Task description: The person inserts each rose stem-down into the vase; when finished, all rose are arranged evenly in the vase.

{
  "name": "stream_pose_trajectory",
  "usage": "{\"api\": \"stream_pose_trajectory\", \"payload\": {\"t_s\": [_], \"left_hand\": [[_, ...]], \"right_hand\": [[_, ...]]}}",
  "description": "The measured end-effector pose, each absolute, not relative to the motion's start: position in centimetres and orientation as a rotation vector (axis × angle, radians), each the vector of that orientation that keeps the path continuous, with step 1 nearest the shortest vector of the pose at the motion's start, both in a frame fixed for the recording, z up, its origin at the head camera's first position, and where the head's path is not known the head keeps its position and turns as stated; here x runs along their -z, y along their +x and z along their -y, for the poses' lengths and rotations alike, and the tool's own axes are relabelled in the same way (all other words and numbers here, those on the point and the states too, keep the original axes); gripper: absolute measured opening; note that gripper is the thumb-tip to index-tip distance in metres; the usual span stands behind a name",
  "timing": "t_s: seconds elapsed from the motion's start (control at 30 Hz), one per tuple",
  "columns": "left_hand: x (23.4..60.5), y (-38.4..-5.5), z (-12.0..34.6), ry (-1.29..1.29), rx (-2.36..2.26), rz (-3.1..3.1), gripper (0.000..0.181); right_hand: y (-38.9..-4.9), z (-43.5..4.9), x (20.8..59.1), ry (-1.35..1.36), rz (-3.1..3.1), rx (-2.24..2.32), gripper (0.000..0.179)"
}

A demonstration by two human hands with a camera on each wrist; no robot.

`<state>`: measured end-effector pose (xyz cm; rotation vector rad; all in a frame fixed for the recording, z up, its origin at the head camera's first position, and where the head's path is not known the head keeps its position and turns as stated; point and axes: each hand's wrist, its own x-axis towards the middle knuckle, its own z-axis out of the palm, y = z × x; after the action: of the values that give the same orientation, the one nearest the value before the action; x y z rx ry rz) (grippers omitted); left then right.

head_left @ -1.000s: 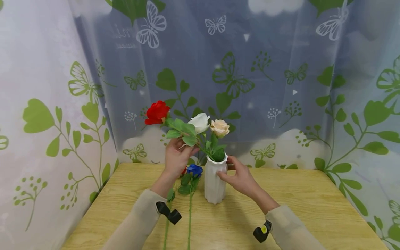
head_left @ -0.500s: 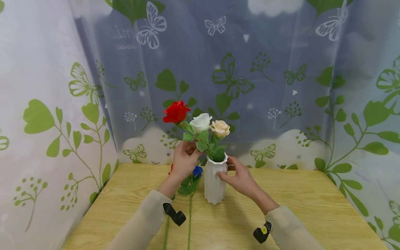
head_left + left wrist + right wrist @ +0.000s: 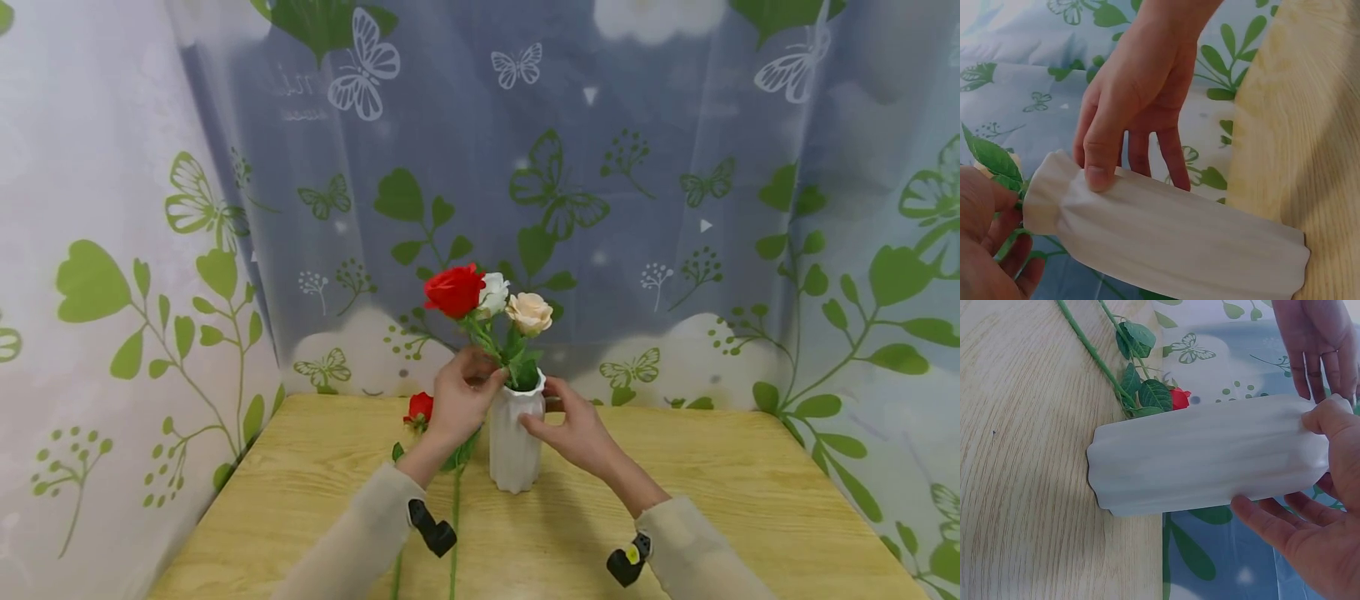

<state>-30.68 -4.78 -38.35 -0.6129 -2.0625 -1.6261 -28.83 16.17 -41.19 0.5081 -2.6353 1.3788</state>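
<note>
At the mouth of the upright white vase (image 3: 515, 446), the upper red rose (image 3: 454, 290) leans left, its bloom overlapping the white rose (image 3: 492, 294) and just left of the peach rose (image 3: 530, 313). Over the last second that red bloom has swung in from the left and dropped, which suggests its stem is being guided in with the others; whether its end is inside the rim I cannot tell. The left hand (image 3: 463, 396) has a close, pinching grip on that stem; the right hand (image 3: 576, 427) has a wider grip, thumb and fingers round the vase's upper part. Leftward, the lower red rose (image 3: 420, 407) lies near the far edge of the bench (image 3: 720, 467), and green stems (image 3: 453, 579) crowd that side. A patterned curtain (image 3: 637, 275) rises beyond the edge; rightward looks roomier.
</note>
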Motion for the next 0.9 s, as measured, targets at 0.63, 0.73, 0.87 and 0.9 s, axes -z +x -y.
{"api": "stream_pose_trajectory", "payload": {"t_s": [0.63,0.73,0.87,0.9], "left_hand": [[37.2,-30.3,5.6,-0.41,1.591,1.994,0.014],[37.0,-30.2,5.5,-0.41,1.61,1.928,0.015],[36.6,-30.1,5.2,-0.41,1.614,1.878,0.017],[36.5,-30.1,5.1,-0.413,1.606,1.869,0.016]], "right_hand": [[-28.9,-16.2,41.0,0.548,2.621,-1.374,0.066],[-28.9,-16.2,41.1,0.547,2.62,-1.379,0.066],[-28.9,-16.2,41.1,0.545,2.621,-1.376,0.067],[-28.9,-16.2,41.1,0.544,2.622,-1.374,0.067]]}}
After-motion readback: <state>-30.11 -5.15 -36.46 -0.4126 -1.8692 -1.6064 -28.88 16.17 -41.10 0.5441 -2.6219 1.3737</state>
